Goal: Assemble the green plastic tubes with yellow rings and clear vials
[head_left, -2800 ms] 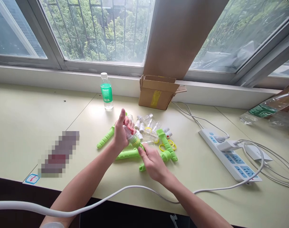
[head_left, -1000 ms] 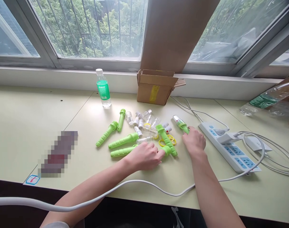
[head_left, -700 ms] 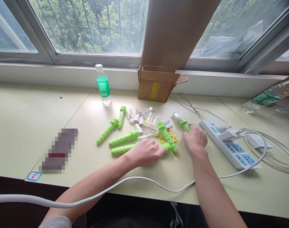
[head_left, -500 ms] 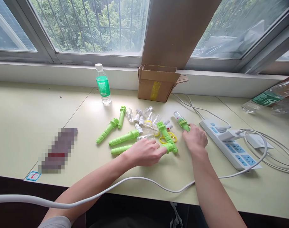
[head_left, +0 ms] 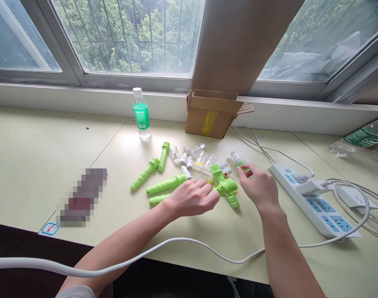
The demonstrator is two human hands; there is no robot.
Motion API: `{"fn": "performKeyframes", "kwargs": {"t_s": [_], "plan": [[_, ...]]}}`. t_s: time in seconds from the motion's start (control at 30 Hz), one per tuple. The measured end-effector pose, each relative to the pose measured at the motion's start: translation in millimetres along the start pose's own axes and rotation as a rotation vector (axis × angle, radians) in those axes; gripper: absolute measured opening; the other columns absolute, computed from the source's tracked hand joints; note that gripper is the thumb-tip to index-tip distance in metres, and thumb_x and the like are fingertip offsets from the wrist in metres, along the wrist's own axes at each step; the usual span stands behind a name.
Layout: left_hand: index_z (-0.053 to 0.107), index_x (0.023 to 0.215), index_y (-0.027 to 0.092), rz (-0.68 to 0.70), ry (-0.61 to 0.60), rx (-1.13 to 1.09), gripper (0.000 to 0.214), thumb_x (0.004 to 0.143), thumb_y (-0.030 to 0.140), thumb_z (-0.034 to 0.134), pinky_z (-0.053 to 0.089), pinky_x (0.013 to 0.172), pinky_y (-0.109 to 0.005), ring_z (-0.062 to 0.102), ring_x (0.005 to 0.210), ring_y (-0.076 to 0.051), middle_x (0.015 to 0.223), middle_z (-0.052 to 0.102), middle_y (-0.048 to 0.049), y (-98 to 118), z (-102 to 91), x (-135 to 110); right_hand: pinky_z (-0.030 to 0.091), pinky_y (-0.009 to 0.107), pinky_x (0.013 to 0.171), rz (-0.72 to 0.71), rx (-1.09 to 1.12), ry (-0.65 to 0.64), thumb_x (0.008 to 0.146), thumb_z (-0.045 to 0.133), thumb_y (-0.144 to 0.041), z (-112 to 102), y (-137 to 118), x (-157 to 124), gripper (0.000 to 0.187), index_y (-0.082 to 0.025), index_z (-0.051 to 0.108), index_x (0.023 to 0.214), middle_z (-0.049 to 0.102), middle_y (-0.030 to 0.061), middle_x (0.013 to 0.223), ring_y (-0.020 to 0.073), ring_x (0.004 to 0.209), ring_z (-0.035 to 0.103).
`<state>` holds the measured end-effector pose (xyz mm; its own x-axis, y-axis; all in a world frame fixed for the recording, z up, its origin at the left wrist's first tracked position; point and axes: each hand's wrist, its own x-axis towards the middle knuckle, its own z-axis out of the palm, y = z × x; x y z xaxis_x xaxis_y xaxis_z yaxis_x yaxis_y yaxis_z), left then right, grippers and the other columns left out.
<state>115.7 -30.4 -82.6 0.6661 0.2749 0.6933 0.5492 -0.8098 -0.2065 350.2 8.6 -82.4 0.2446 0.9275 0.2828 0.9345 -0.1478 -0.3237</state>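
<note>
My left hand (head_left: 195, 198) is closed around a green plastic threaded handle (head_left: 228, 187), whose ribbed end juts out past the fingers and overlaps another green handle (head_left: 232, 201). My right hand (head_left: 258, 186) has its thumb and fingers closed on a green handle with a clear cap (head_left: 237, 159); the palm hides its lower part. Between and beyond the hands lies a pile of clear plastic caps (head_left: 197, 150) and small white cylindrical pieces (head_left: 186, 172). Yellow rings (head_left: 198, 164) show among them. More green handles (head_left: 145, 174) lie left of the pile, one partly under my left forearm.
A cardboard box (head_left: 212, 118) and an upright water bottle (head_left: 141, 118) stand near the window. To the right are a white power strip (head_left: 313, 198) with plugs and cables, and a lying bottle (head_left: 362, 136). A white cable (head_left: 164, 243) crosses in front, over my left forearm.
The handle in my left hand has shifted right, now overlapping the other handle and covering the yellow rings there. My right hand's fingers have moved up nearer the clear cap. The view has shifted slightly.
</note>
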Motion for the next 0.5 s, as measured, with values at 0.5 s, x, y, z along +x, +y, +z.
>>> {"fn": "performKeyframes", "kwargs": {"t_s": [0.5], "plan": [[0.048, 0.062, 0.019, -0.054, 0.111, -0.002, 0.03, 0.089, 0.028, 0.056, 0.032, 0.045, -0.027, 0.046, 0.053, -0.013, 0.058, 0.049, 0.0013, 1.6, 4.4, -1.2, 0.036, 0.028, 0.053, -0.016, -0.021, -0.459, 0.074, 0.058, -0.033, -9.0, -9.4, -6.2, 0.019, -0.025, 0.067, 0.088, 0.069, 0.0011, 0.073, 0.0215, 0.07, 0.062]]}}
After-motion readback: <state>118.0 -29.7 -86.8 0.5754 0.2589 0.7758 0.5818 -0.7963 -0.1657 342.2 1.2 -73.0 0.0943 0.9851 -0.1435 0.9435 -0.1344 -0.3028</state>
